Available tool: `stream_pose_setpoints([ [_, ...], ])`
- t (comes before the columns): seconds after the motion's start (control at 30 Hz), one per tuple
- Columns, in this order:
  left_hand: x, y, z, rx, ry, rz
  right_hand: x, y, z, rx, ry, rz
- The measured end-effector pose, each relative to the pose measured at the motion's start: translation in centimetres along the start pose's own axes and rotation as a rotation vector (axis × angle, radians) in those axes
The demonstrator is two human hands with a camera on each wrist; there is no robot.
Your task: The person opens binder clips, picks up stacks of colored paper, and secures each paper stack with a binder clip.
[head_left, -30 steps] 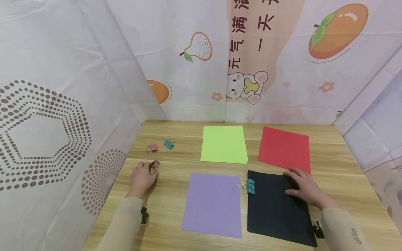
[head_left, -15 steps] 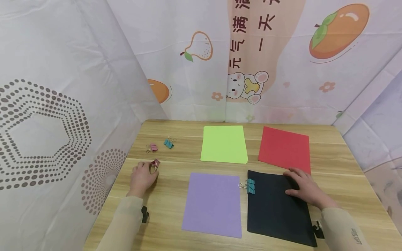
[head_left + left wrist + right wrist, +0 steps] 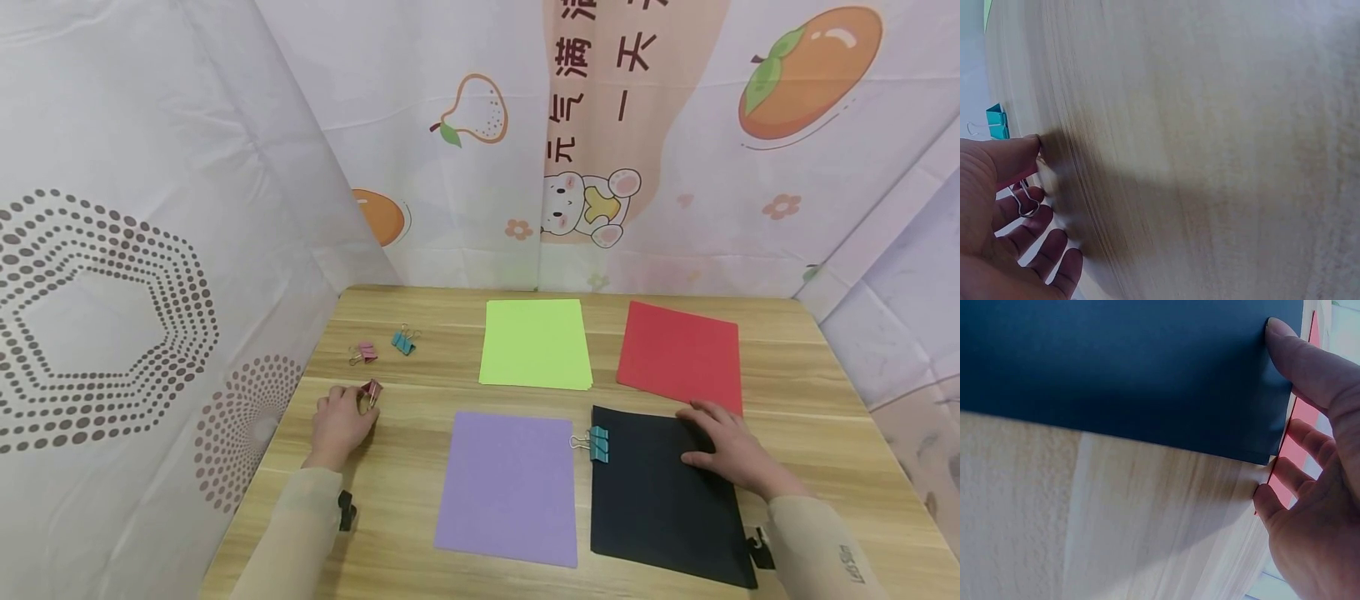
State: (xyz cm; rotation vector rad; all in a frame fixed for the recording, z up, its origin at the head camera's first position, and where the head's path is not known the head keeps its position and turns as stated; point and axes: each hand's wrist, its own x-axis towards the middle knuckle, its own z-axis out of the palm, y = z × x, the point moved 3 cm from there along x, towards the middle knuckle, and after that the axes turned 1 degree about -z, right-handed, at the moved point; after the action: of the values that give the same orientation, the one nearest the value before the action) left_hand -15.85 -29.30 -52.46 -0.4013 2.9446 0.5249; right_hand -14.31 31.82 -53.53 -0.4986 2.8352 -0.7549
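In the head view my left hand (image 3: pixel 339 427) is at the table's left side, thumb and index finger pinching a dark pink binder clip (image 3: pixel 372 390). Its wire handle (image 3: pixel 1027 214) shows between the fingers in the left wrist view, the thumb hiding most of the body. My right hand (image 3: pixel 723 446) rests at the upper right corner of the black paper (image 3: pixel 660 500). The right thumb (image 3: pixel 1297 353) lies on the paper's face, and the other fingers reach past its far edge over the red paper (image 3: pixel 1291 459). A teal binder clip (image 3: pixel 598 445) grips the black paper's left edge.
Left of the black paper lies a purple paper stack (image 3: pixel 510 492), with a lime green stack (image 3: pixel 536 343) behind it. The red stack (image 3: pixel 682 354) lies at the back right. A pink clip (image 3: pixel 366 352) and a teal clip (image 3: pixel 403 342) sit at the back left.
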Motion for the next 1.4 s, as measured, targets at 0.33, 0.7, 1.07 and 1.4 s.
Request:
stream_pose_setpoints([
  [0.33,0.1,-0.3,0.0,0.001,0.013,0.031,0.0,0.0,-0.1,-0.007,0.003,-0.004],
  [0.7,0.3,-0.9,-0.1,-0.025,0.044,0.053,-0.2,-0.1,0.0,0.001,-0.001,-0.002],
  [1.07,0.3,-0.9,-0.5,-0.059,0.028,0.056,-0.1,-0.1,0.0,-0.002,0.002,-0.001],
  [1.4,-0.1,-0.6,-1.0,-0.078,0.019,0.058,-0.2,-0.2,0.0,0.008,0.004,-0.008],
])
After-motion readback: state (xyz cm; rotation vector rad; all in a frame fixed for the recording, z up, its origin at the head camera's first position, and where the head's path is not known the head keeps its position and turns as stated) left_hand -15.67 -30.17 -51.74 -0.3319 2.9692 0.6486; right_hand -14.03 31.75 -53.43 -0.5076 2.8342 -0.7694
